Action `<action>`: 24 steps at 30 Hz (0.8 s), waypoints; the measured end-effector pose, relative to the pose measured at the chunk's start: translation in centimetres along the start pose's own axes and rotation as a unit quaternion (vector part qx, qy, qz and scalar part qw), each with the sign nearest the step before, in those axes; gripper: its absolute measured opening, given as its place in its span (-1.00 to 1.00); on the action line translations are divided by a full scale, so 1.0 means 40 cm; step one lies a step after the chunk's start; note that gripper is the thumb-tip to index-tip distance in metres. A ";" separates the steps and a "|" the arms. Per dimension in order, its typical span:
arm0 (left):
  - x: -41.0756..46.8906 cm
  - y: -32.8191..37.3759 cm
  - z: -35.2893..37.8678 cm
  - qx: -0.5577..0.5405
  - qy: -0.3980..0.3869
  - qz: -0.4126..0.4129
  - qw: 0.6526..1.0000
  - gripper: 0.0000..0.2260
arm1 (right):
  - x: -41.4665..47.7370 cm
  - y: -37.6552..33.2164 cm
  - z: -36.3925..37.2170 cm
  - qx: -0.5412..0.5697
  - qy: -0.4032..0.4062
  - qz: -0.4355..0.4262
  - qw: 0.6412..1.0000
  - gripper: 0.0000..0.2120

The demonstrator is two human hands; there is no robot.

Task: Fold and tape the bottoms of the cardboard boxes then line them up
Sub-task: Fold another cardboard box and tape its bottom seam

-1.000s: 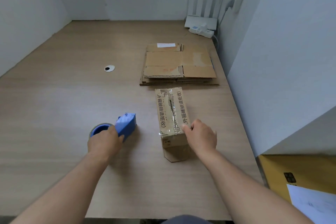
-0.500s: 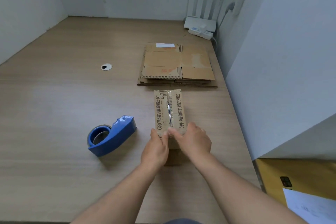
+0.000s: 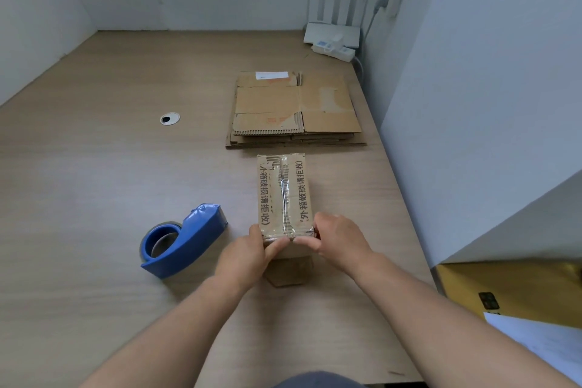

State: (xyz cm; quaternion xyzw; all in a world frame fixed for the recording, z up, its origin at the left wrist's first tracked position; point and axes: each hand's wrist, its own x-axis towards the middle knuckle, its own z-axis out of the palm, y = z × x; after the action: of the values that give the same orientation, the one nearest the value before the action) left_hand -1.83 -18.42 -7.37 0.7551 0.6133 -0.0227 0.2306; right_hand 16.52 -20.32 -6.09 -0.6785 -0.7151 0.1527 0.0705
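Your left hand [image 3: 248, 257] has left the tape dispenser [image 3: 185, 239] and joined your right hand [image 3: 340, 241] at the near end of the cardboard box [image 3: 267, 195]. Both hands now clasp that end. The fingers wrap the side walls, and the thumbs meet on the near face just under the top edge, where the tape strip [image 3: 285, 186] turns over the corner.

Press outward from the middle with both thumbs so the tail beds flat, then run one thumb back along the seam toward 12 o'clock to chase out the ridge showing down the centre. Your thumbs cover the tail, so I can't tell whether it is fully stuck; feel for a loose edge before you let go. Keep the fingers squeezing the walls inward so the flaps stay butted together while you rub.

The box sits bottom-up on the bench [image 3: 94, 198], directly ahead of you. The dispenser lies free at 9 o'clock from the box's near end. The stack of flat boxes [image 3: 296, 110] waits just beyond the box at 12 o'clock, not touching it. A cable grommet [image 3: 170, 119] sits at 10 o'clock, well apart.
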 end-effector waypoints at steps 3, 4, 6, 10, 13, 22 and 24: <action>0.002 -0.015 -0.015 0.067 0.005 0.029 0.997 -0.53 | -0.001 0.017 0.027 -0.060 0.116 -0.086 0.988 -0.55; 0.005 -0.024 -0.019 0.071 -0.006 0.040 0.997 -0.55 | -0.001 0.031 0.041 -0.072 0.139 -0.105 0.982 -0.58; 0.010 -0.047 -0.028 0.056 -0.038 0.059 0.996 -0.58 | 0.000 0.055 0.061 -0.074 0.155 -0.145 0.974 -0.64; -0.002 -0.085 -0.043 -0.064 -0.097 0.103 0.988 -0.60 | -0.018 0.077 0.064 -0.060 0.140 -0.207 0.966 -0.86; -0.014 -0.080 -0.047 -0.075 -0.091 0.116 0.986 -0.61 | -0.041 0.078 0.099 -0.021 0.091 -0.188 0.978 -0.81; -0.030 -0.067 -0.052 -0.193 0.087 0.071 0.975 -0.66 | -0.065 0.042 0.066 0.026 0.180 -0.083 0.980 -0.67; -0.033 -0.057 -0.048 -0.211 0.108 0.079 0.968 -0.69 | -0.049 0.043 0.072 0.028 0.186 -0.090 0.978 -0.72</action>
State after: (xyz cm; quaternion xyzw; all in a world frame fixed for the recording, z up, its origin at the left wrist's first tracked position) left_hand -4.75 -18.58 -5.97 0.7335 0.5636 0.2074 0.3183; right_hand 17.40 -22.58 -9.14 -0.6257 -0.7430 0.0367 0.2347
